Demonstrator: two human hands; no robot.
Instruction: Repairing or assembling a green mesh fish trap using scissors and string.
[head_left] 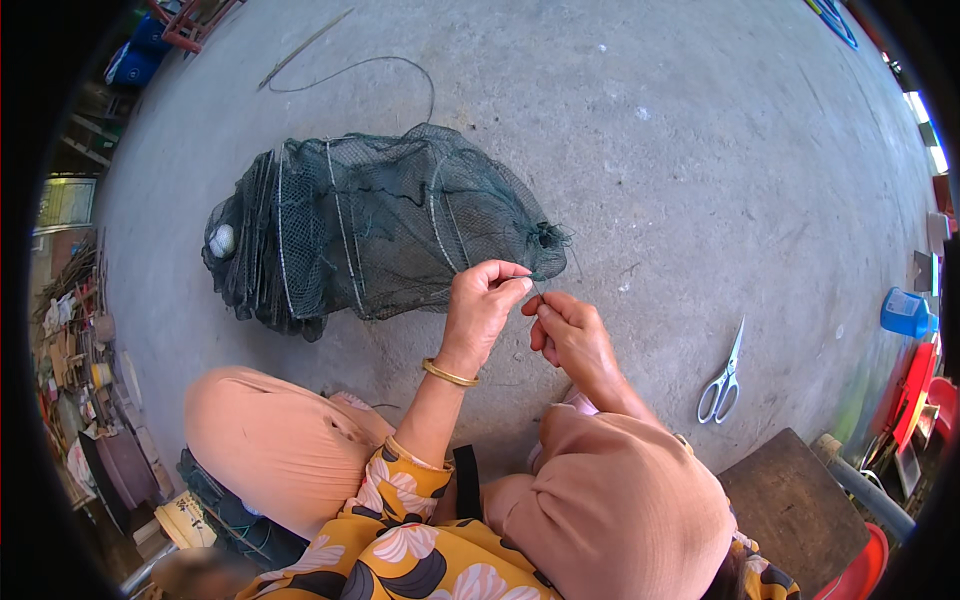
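Note:
A dark green collapsible fishing net trap (385, 220) with pale hoops lies on the concrete floor in front of me. Its left part is bunched in folds around a white, rounded object (222, 240); the right end gathers into a knotted tuft (548, 238). Just below that tuft, my left hand (482, 305) pinches a thin dark cord (537, 288) between thumb and fingers. Lower and to the right, my right hand (572, 338) is closed in a pinch on the same cord. Whether the cord is joined to the net is too small to tell.
Scissors (722, 388) lie on the floor to the right, slightly parted. A stick with a loose cord (400, 60) rests beyond the net. At the right edge are a blue jug (905, 312) and red basins; a brown board (795, 505) is by my right knee. Clutter lines the left.

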